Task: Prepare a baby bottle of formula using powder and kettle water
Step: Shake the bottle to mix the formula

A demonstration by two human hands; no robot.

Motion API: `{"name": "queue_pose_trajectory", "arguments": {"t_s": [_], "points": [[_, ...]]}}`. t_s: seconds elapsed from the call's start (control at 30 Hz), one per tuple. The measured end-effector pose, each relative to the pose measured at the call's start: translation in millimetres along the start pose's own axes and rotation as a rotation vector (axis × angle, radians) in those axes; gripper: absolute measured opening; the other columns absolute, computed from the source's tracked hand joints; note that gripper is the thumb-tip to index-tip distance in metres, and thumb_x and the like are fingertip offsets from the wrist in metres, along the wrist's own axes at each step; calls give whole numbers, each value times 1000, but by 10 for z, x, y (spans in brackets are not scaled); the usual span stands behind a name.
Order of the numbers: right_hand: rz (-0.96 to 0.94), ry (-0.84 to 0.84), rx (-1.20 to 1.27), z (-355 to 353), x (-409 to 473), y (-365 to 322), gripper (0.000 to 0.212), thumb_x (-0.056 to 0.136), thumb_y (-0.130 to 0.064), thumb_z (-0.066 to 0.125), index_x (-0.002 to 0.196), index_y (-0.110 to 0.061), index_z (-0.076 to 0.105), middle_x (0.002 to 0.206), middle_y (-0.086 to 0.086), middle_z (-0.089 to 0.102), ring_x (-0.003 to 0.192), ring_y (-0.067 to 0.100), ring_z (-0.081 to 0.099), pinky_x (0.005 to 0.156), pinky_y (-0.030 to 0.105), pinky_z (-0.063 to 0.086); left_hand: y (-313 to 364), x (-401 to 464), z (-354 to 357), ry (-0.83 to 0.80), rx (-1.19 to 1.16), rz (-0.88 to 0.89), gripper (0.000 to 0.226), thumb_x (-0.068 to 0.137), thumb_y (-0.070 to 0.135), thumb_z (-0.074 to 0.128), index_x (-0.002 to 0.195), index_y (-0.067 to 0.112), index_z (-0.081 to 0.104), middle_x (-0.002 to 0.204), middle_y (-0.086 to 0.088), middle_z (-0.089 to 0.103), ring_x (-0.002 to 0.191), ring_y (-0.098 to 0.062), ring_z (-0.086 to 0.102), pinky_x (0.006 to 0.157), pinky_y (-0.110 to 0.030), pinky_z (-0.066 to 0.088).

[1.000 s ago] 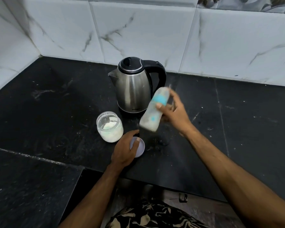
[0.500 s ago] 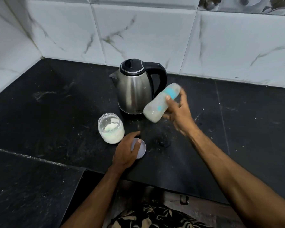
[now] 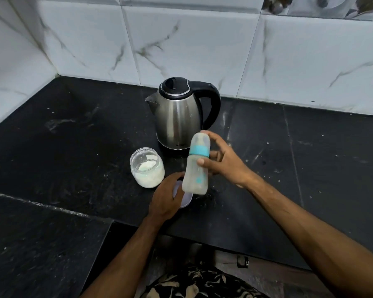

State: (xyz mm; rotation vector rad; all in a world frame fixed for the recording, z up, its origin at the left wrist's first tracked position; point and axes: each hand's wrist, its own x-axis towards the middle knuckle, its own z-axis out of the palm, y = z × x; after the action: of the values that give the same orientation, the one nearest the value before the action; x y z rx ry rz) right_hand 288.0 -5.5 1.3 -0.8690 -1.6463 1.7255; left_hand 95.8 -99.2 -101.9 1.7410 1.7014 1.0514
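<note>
Fingers of my right hand (image 3: 225, 163) wrap the baby bottle (image 3: 197, 166), held nearly upright above the counter (image 3: 73, 147), at five o'clock from the kettle (image 3: 179, 119). My left hand (image 3: 165, 198) rests flat on the jar lid (image 3: 186, 198), at four o'clock from the powder jar (image 3: 147, 167).

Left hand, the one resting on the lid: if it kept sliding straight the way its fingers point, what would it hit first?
Probably the baby bottle in the right hand, if it hangs low enough; otherwise the kettle.

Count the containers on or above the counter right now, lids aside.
3: the kettle at the back, the open powder jar left of it, and the baby bottle held in the right hand. None seem hidden.
</note>
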Motion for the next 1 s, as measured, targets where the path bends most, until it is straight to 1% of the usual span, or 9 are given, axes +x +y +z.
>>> {"name": "queue_pose_trajectory", "arguments": {"t_s": [0.17,0.37,0.53,0.6,0.7,0.77,0.83,0.9,1.0], "points": [[-95,463,383,-110,146,-133,64,91,-19,66,144,-26,31,102,2,74,96,26,72,64,39,62,-4,-5,8,24,20,-25,39,95,34,48,128,15,59,127,5,62,117,-9,56,103,-17,37],[-12,25,-11,20,-69,23,66,86,-17,73,137,-38,36,103,0,76,94,23,74,63,31,60,8,15,-15,-20,-23,-19,41,94,33,50,129,13,57,126,0,62,114,-14,58,99,-30,44],[-87,454,355,-111,121,-108,58,92,-18,64,141,-27,34,95,-3,76,93,24,73,66,42,63,18,-6,0,16,16,-37,42,94,35,48,130,14,58,129,3,61,119,-11,55,104,-22,38],[-58,358,294,-55,84,-59,60,94,-15,64,142,-28,32,97,-2,76,93,23,74,64,40,62,17,-1,2,16,19,-31,40,95,34,48,128,14,58,128,3,62,117,-11,56,102,-21,38],[7,13,17,25,-71,30,65,88,-17,72,137,-41,37,104,3,76,95,24,74,64,32,60,8,7,-9,-4,-10,-27,35,97,29,54,129,15,57,126,0,62,113,-13,57,100,-29,43],[-40,48,19,-23,-53,-14,65,86,-20,74,135,-42,38,104,2,76,94,22,74,65,35,61,9,4,-8,4,-4,-29,38,96,30,52,129,13,57,127,-1,62,116,-15,57,102,-30,43],[-70,304,185,-103,44,-116,62,88,-21,69,139,-35,37,100,1,76,96,26,72,72,51,61,21,-6,-6,18,10,-37,42,94,34,48,129,12,58,129,1,62,119,-14,56,105,-29,41],[-96,443,346,-149,94,-154,62,92,-18,64,144,-26,32,105,3,72,100,29,70,73,50,61,34,-16,-4,16,11,-41,43,94,34,47,130,12,58,130,2,61,121,-12,55,106,-26,39],[-28,185,166,-45,-25,-60,72,85,-22,70,145,-31,30,110,7,72,100,26,72,69,39,62,12,4,-12,0,14,-37,40,95,31,50,129,11,58,128,-2,62,118,-17,57,103,-29,41]]}}
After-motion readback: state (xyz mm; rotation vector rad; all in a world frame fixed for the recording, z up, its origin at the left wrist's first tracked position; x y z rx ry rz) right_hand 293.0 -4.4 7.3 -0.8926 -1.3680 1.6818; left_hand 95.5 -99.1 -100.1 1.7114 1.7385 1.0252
